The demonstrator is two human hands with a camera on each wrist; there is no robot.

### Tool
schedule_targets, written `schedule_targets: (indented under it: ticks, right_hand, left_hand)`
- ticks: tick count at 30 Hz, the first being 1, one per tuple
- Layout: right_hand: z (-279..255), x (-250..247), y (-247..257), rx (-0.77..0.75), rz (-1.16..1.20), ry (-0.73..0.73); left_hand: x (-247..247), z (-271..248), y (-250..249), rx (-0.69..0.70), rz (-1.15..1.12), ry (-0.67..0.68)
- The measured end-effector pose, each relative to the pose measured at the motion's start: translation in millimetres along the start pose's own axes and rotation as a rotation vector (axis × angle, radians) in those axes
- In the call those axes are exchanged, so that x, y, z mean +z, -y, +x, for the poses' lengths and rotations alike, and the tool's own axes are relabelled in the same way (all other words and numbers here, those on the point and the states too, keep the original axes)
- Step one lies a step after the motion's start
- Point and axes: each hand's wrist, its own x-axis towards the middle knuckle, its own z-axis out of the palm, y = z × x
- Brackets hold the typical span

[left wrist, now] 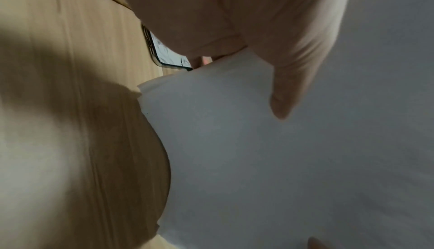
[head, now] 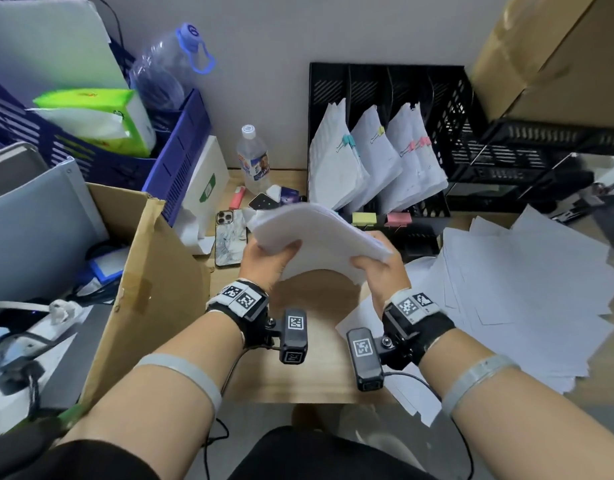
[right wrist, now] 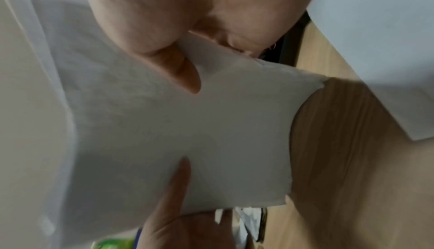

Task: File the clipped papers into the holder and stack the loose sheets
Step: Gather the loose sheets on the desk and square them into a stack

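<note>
White loose sheets bow between my left hand and right hand, each gripping an end above the worktop; tapping edges square seems wise before stacking, the holder already filled.

Pale wooden desk against a plain grey wall
</note>
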Motion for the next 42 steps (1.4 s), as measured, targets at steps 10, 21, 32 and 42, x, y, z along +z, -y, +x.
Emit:
schedule_targets:
  ticks: [10, 21, 32, 42]
  right_hand:
    - [-10, -74, -1, 0.12, -0.164, -0.2]
    - [-40, -233, -28, 0.311, -0.138, -0.57]
    - [-13, -367, -120, 0.827, 0.074, -0.687]
    - [31, -391, -143, 0.962, 0.069, -0.538]
  left_hand:
    - [60, 9, -60, 0.231, 0.04, 0.26]
    - [218, -17, -48, 0.235, 0.371, 0.682]
    - [330, -42, 20, -0.356, 0.467, 0.581]
    - [348, -50, 43, -0.529, 0.539, 0.505]
